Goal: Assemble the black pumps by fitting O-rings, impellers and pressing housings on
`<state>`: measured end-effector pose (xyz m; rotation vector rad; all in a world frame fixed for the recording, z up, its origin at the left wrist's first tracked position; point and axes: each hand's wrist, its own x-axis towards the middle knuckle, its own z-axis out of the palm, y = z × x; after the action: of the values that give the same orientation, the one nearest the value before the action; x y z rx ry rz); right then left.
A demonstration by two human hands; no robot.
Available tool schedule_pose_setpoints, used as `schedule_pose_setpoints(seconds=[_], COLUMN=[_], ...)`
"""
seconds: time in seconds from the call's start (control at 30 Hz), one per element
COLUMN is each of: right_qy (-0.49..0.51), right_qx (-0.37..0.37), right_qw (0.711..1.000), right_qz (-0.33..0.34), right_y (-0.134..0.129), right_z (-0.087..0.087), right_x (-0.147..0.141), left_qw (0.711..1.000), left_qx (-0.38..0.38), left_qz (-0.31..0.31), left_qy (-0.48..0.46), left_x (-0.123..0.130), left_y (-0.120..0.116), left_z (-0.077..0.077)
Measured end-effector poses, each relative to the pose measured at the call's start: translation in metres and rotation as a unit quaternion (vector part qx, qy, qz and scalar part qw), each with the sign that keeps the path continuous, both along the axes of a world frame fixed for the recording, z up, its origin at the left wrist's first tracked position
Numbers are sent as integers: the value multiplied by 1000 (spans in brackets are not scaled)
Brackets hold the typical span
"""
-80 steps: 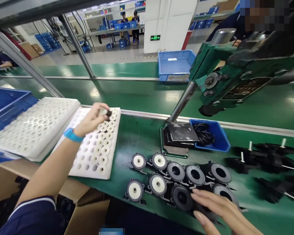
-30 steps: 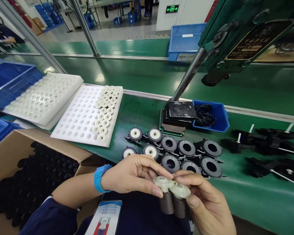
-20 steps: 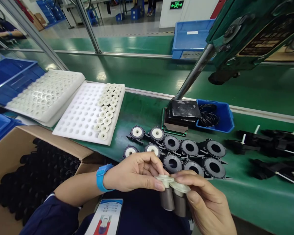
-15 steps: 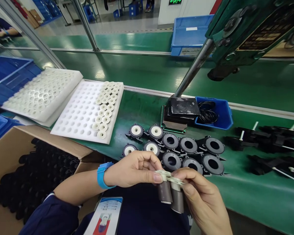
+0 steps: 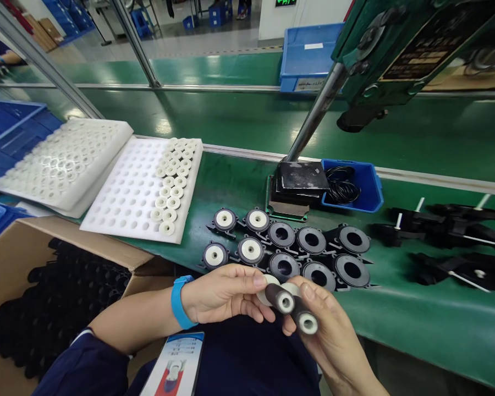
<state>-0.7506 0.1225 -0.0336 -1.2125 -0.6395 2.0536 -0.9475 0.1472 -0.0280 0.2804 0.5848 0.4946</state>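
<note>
My left hand [image 5: 229,291] is closed on a rotor [image 5: 277,296], a dark hollow cylinder with a white disc at one end, pinching it by the disc. My right hand [image 5: 328,324] grips a second rotor [image 5: 303,316] of the same kind. The two rotors lie side by side, touching or nearly so, their open white-rimmed ends turned toward me. Beyond my hands stand two rows of round black housings [image 5: 312,240]. Several on the left have white discs in them, like the housing [image 5: 250,250] nearest my left hand; the others show dark round openings.
A white foam tray [image 5: 117,190], partly filled with white discs, lies left beside fuller stacked trays [image 5: 66,159]. A carton [image 5: 107,242] of black parts stands lower left. Behind the housings are a green press [image 5: 379,60] and a blue bin [image 5: 367,187] with black rings. Black parts [image 5: 466,269] with white rods lie right.
Both hands have tipped the two rotors, so their cylinder ends, which pointed down, now face me. The left fingers have shifted on the disc. The view has moved slightly.
</note>
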Motion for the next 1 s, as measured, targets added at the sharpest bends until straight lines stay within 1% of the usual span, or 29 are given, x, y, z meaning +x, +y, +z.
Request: schedule_pose_setpoints(seconds=[0.1, 0.17, 0.23, 0.27, 0.3, 0.33, 0.37, 0.4, 0.43, 0.47, 0.5, 0.53, 0.57, 0.6, 0.63, 0.67, 0.7, 0.73, 0.83, 0.87, 0.9, 0.93, 0.97, 1.0], right_qy=[6, -7, -56, -104, -167, -241, -318, -388, -451, -504, -549, -586, -615, -636, -648, -655, -659, -662, -666, -660, -651, -639, -623, -601], right_qx=[-6, 28, 107, 161, 219, 274, 325, 374, 417, 456, 489, 512, 529, 540, 549, 557, 565, 574, 599, 611, 622, 633, 643, 651], right_qw=[1000, 999, 991, 977, 951, 913, 863, 807, 752, 699, 650, 608, 572, 543, 523, 506, 493, 480, 445, 437, 435, 437, 445, 462], right_qz=[-2, -18, -59, -96, -140, -182, -219, -241, -241, -222, -192, -156, -123, -96, -78, -66, -55, -48, -11, 2, 18, 26, 34, 34], right_y=[-2, -5, -9, -11, -13, -15, -16, -17, -17, -16, -14, -12, -10, -8, -6, -5, -4, -3, 1, 2, 4, 6, 8, 11], right_z=[0, 0, 0, 2, 3, 5, 7, 8, 9, 10, 10, 9, 8, 7, 6, 5, 5, 4, 3, 3, 1, -1, -5, -10], right_x=[0, 5, 14, 19, 25, 30, 35, 39, 43, 46, 49, 52, 54, 57, 59, 61, 63, 64, 66, 66, 67, 68, 71, 75], left_qw=[1000, 998, 989, 975, 951, 913, 862, 801, 736, 674, 621, 579, 546, 518, 496, 480, 473, 475, 513, 519, 515, 503, 486, 469], left_qx=[-10, 16, 93, 153, 224, 302, 384, 464, 535, 595, 642, 678, 704, 724, 737, 745, 747, 745, 731, 734, 741, 752, 765, 775], left_qz=[8, 24, 61, 90, 122, 153, 177, 188, 187, 176, 157, 135, 111, 87, 64, 42, 24, 8, -54, -78, -101, -121, -137, -149], left_qy=[15, 49, 102, 136, 177, 225, 278, 328, 371, 402, 420, 431, 439, 447, 454, 461, 466, 468, 446, 432, 418, 407, 400, 395], left_x=[4, 4, 0, -3, -6, -9, -12, -13, -13, -12, -9, -6, -1, 3, 7, 11, 14, 17, 23, 25, 26, 27, 28, 29], left_y=[-4, -7, -8, -8, -8, -7, -5, -3, -1, 1, 3, 5, 8, 9, 11, 13, 15, 16, 22, 24, 27, 29, 31, 32], left_z=[-1, 1, 4, 5, 7, 9, 10, 12, 13, 13, 13, 12, 11, 9, 8, 6, 5, 5, 6, 7, 8, 9, 10, 10])
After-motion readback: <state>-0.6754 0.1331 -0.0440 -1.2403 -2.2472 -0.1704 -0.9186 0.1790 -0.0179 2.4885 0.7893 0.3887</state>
